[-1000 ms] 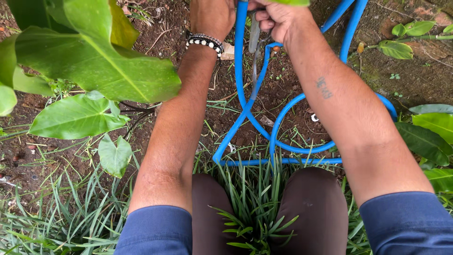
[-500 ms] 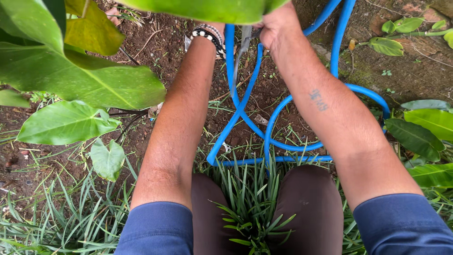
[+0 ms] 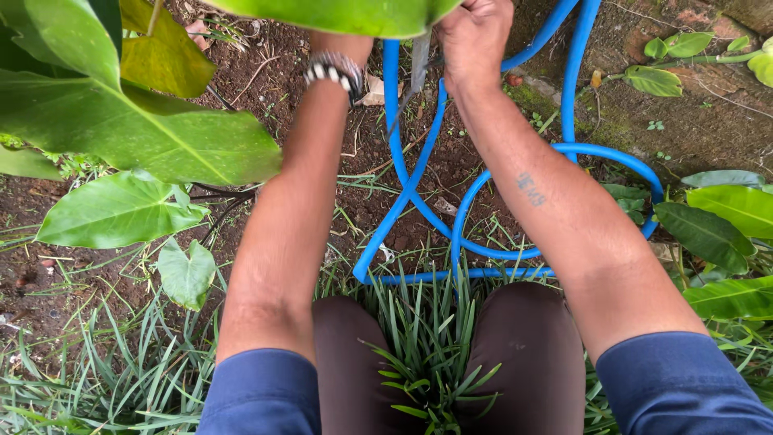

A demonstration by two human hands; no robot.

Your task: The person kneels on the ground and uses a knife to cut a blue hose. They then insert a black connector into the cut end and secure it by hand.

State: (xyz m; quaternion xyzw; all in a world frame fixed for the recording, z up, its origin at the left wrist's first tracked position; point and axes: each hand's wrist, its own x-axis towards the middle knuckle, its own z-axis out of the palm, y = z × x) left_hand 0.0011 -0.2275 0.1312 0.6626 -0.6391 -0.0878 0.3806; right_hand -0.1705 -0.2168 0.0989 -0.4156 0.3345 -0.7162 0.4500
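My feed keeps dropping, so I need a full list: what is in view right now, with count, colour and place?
hose: one, blue, looped on the soil between the forearms and out to the right
tool: one, grey metal, top centre beside the right hand
big leaves: several, green and one yellowish, left and top
small leaves: several, green, right edge
grass: clumps, green, bottom, between the knees
soil: brown, bare patches
wristband: one, black and white, left wrist
left hand: hidden by a leaf, top
right hand: top centre, closed, by the tool
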